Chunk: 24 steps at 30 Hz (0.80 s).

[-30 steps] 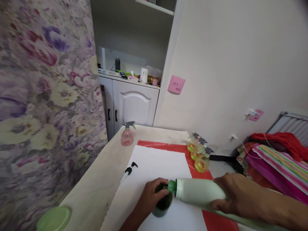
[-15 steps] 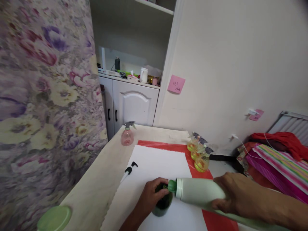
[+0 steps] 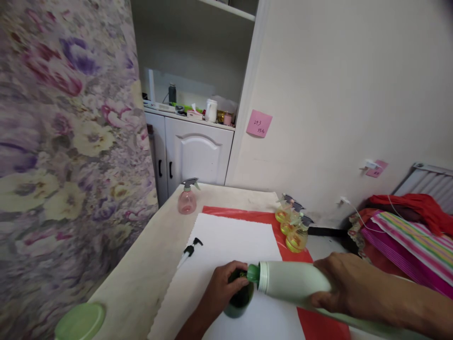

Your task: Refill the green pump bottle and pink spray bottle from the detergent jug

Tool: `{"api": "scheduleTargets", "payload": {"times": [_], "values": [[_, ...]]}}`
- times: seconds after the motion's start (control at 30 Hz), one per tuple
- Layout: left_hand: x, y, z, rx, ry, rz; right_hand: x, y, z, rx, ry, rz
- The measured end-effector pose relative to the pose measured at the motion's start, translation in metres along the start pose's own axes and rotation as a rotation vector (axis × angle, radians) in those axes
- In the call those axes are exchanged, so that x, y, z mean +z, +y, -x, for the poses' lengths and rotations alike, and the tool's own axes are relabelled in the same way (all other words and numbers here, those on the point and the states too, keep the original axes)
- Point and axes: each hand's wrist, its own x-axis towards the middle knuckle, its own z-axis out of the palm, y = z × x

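Note:
My left hand (image 3: 228, 283) is closed round the neck of a dark green bottle (image 3: 239, 304) that stands on a white sheet. In my right hand (image 3: 339, 288) is a pale green bottle (image 3: 293, 281), tipped nearly level with its threaded mouth toward the dark bottle. A green spout-like piece (image 3: 254, 274) sticks out of that mouth, close to my left fingers and the dark bottle's opening. Whether liquid is flowing I cannot tell. A black pump head (image 3: 192, 247) with a white tube lies on the sheet to the left of my hand.
A pink spray bottle (image 3: 187, 198) stands at the table's far left. Several spray bottles with yellow liquid (image 3: 296, 238) stand on the red sheet (image 3: 235, 213) at the right. A round green lid (image 3: 80, 322) sits at the near left. The white sheet (image 3: 233, 236) covers the middle.

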Motion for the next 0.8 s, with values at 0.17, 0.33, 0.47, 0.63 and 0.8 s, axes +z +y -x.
{"api": "scheduleTargets", "payload": {"times": [0.17, 0.33, 0.47, 0.63, 0.8], "values": [[0.0003, -0.0008, 0.0017, 0.001, -0.004, 0.001, 0.0009, 0.0006, -0.0005, 0.008, -0.011, -0.003], [0.0007, 0.0025, 0.0025, -0.011, 0.006, -0.017, 0.0038, 0.0037, -0.0021, -0.015, 0.016, 0.014], [0.0004, 0.0031, 0.0010, -0.011, 0.001, -0.015, 0.0048, 0.0048, -0.0016, -0.012, 0.019, 0.018], [0.0002, 0.0022, 0.0009, -0.005, -0.005, -0.001, 0.0034, 0.0031, -0.0010, -0.015, 0.016, 0.029], [0.0006, 0.0026, 0.0013, -0.012, 0.002, -0.019, -0.0021, -0.0033, -0.0001, 0.008, -0.009, 0.027]]}}
